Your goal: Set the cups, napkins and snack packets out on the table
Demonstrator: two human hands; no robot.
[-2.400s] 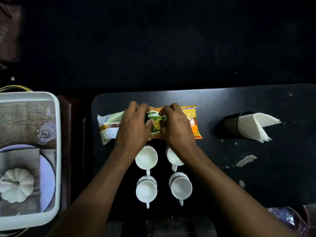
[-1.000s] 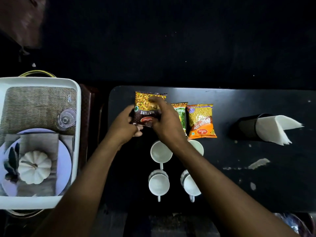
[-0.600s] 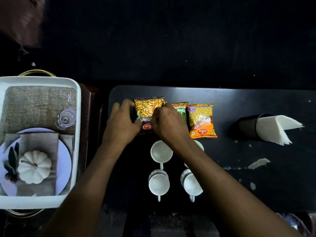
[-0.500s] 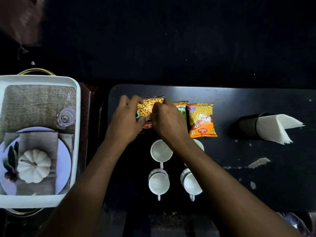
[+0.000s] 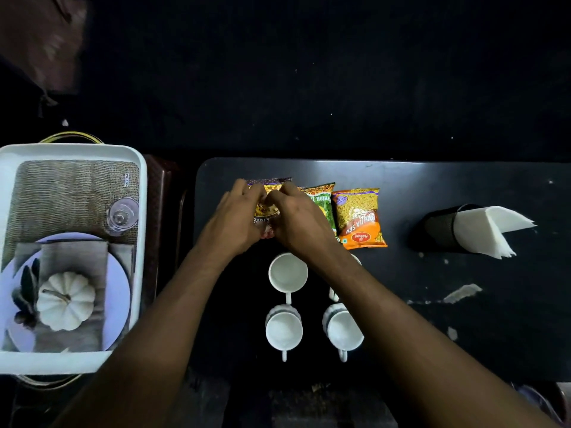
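Observation:
Three snack packets lie in a row at the far side of the black table (image 5: 463, 319). The leftmost, a dark mixture packet (image 5: 267, 208), lies under both my hands: my left hand (image 5: 234, 220) grips its left side and my right hand (image 5: 298, 220) its right side. A green packet (image 5: 321, 202) lies next to it, partly hidden by my right hand. An orange sev packet (image 5: 360, 217) lies at the right end. Several white cups (image 5: 288, 272) stand in a block nearer me; my right forearm covers most of one. White napkins (image 5: 482, 230) stick out of a black holder lying on its side.
A white tray (image 5: 140, 242) stands to the left of the table, holding a woven mat, a plate, a white pumpkin (image 5: 66, 301) and an upturned glass (image 5: 122, 214). Pale scuffs mark the table's right half. Beyond the table all is dark.
Both hands lowered the mixture packet onto the table beside the green one and now press it flat. The other packets, cups and napkins have not moved.

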